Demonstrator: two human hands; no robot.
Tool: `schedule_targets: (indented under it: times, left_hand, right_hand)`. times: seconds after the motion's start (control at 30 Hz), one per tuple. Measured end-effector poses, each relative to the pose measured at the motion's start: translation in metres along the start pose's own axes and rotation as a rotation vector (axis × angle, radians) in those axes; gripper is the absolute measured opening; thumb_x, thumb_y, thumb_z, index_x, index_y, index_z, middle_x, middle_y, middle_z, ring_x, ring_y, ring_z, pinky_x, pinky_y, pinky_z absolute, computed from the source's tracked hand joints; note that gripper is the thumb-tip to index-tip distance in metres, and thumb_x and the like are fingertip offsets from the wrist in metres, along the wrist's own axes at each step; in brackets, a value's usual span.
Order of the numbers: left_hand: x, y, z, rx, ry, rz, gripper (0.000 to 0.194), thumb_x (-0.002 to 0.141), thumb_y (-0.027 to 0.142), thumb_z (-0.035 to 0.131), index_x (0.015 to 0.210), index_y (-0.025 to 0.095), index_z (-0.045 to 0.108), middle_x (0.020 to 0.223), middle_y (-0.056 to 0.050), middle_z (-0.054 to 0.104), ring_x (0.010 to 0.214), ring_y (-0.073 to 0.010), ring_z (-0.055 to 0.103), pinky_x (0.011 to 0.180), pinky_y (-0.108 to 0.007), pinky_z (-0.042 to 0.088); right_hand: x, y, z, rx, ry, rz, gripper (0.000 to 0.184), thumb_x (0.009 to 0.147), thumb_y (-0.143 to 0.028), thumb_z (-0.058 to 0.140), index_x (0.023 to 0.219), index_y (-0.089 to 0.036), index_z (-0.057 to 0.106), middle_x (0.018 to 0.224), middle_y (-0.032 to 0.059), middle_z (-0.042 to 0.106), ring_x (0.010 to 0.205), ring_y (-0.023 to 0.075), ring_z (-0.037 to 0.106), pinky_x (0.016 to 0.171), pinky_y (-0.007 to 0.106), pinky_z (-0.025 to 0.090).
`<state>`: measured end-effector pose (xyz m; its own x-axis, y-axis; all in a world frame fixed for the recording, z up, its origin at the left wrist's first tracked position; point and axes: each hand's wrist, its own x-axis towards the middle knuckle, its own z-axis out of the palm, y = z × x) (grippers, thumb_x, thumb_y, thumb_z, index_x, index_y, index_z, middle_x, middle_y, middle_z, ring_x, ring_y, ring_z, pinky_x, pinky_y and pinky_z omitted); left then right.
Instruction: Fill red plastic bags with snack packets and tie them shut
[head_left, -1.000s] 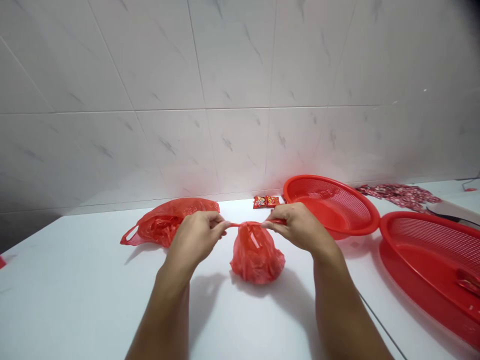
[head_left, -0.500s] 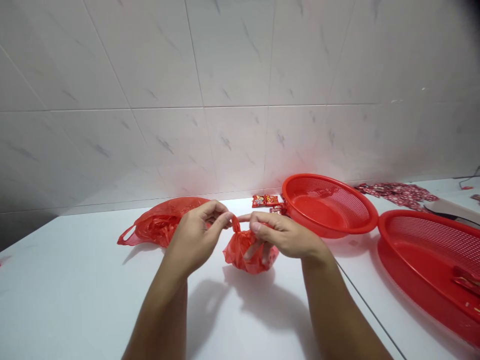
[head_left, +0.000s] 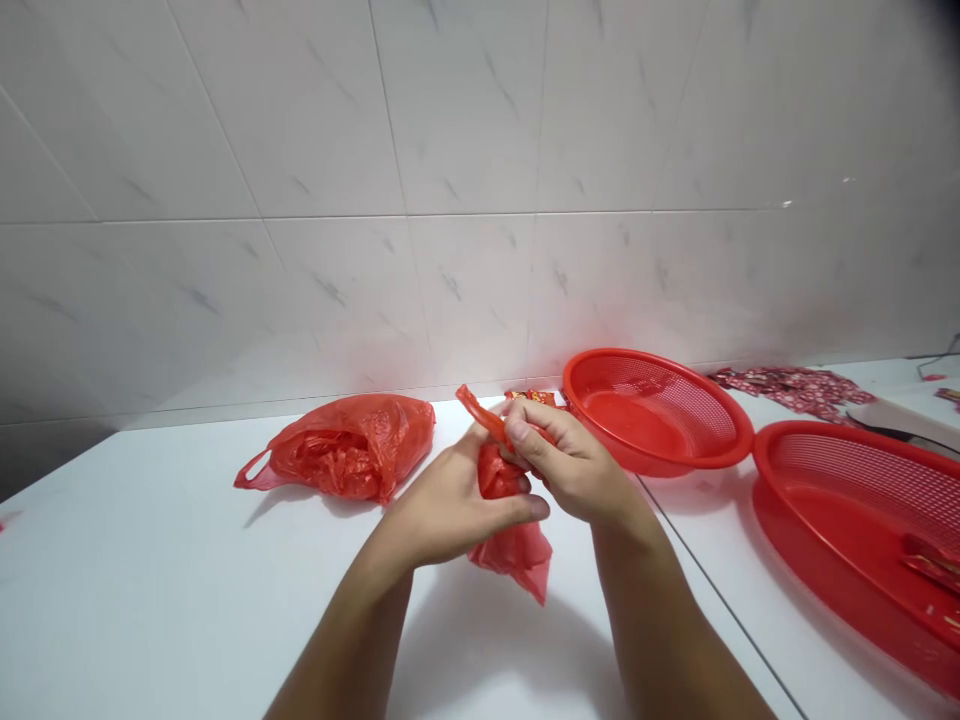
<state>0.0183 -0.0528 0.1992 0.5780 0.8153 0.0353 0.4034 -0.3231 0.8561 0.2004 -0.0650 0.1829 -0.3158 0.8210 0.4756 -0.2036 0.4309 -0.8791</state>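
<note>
A small red plastic bag (head_left: 514,553) hangs between my hands above the white table, its lower corner pointing down. My left hand (head_left: 450,497) wraps around the bag's upper part, with the thumb lying across the front. Higher up, my right hand (head_left: 566,452) pinches the twisted neck, and a thin strip of it sticks out toward the upper left. My fingers hide part of the neck, and what the bag contains cannot be made out. A bigger red plastic bag (head_left: 360,445), bulging and with a loop handle, lies to the left of my hands.
Behind my right hand stands a red basket (head_left: 652,462) with perforated sides. A second red basket (head_left: 780,520) at the right holds a few red packets (head_left: 930,560). Small red packets (head_left: 531,397) lie by the wall, and a patterned red heap (head_left: 799,385) is at the back right.
My left hand has moved right and down from the bag's neck to grip around its upper part. The right hand now pinches the twisted neck, and the bag has turned, its corner pointing down.
</note>
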Motion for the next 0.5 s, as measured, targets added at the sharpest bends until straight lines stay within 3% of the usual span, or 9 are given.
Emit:
schedule_targets:
  times: [0.07, 0.13, 0.27, 0.37, 0.5]
  left_hand:
    - [0.002, 0.004, 0.006, 0.001, -0.053, -0.007, 0.022, 0.084, 0.039, 0.077, 0.099, 0.023, 0.070, 0.084, 0.000, 0.071, 0.079, -0.0213, 0.068, 0.065, -0.030, 0.052]
    - [0.003, 0.008, 0.010, -0.011, -0.058, 0.022, 0.012, 0.087, 0.034, 0.072, 0.087, 0.022, 0.068, 0.081, 0.001, 0.070, 0.079, -0.0199, 0.066, 0.066, -0.029, 0.050]
    - [0.001, 0.009, 0.011, 0.031, -0.029, 0.054, 0.014, 0.093, 0.029, 0.059, 0.083, 0.022, 0.066, 0.081, 0.000, 0.069, 0.075, -0.0190, 0.062, 0.064, -0.030, 0.046]
    - [0.000, 0.006, 0.009, 0.101, 0.025, 0.070, 0.015, 0.089, 0.019, 0.051, 0.079, 0.023, 0.061, 0.079, 0.000, 0.067, 0.073, -0.0192, 0.059, 0.062, -0.030, 0.041]
    - [-0.001, 0.001, 0.002, 0.256, 0.062, 0.004, 0.016, 0.074, 0.010, 0.049, 0.067, 0.023, 0.043, 0.066, 0.001, 0.054, 0.062, -0.0173, 0.048, 0.057, -0.030, 0.029]
  right_hand:
    - [-0.001, -0.001, 0.004, -0.006, 0.010, -0.023, 0.042, 0.104, -0.054, 0.059, 0.081, -0.022, 0.047, 0.067, -0.0052, 0.044, 0.060, 0.0099, 0.040, 0.055, 0.024, 0.034]
    - [-0.003, -0.003, 0.007, -0.011, 0.022, -0.055, 0.042, 0.105, -0.052, 0.059, 0.079, -0.022, 0.046, 0.066, -0.0053, 0.042, 0.059, 0.0099, 0.038, 0.054, 0.024, 0.033]
    - [-0.004, -0.007, 0.012, -0.089, 0.073, -0.115, 0.045, 0.104, -0.053, 0.058, 0.075, -0.022, 0.046, 0.066, -0.0043, 0.041, 0.060, 0.0107, 0.038, 0.056, 0.025, 0.034]
    - [0.001, -0.002, 0.009, -0.120, 0.147, -0.147, 0.045, 0.099, -0.058, 0.064, 0.076, -0.022, 0.049, 0.068, -0.0030, 0.046, 0.060, 0.0117, 0.043, 0.057, 0.026, 0.038]
    - [0.016, 0.036, -0.012, 0.037, 0.385, -0.142, 0.052, 0.099, -0.074, 0.049, 0.087, -0.023, 0.054, 0.072, -0.0013, 0.052, 0.056, 0.0124, 0.044, 0.052, 0.027, 0.037]
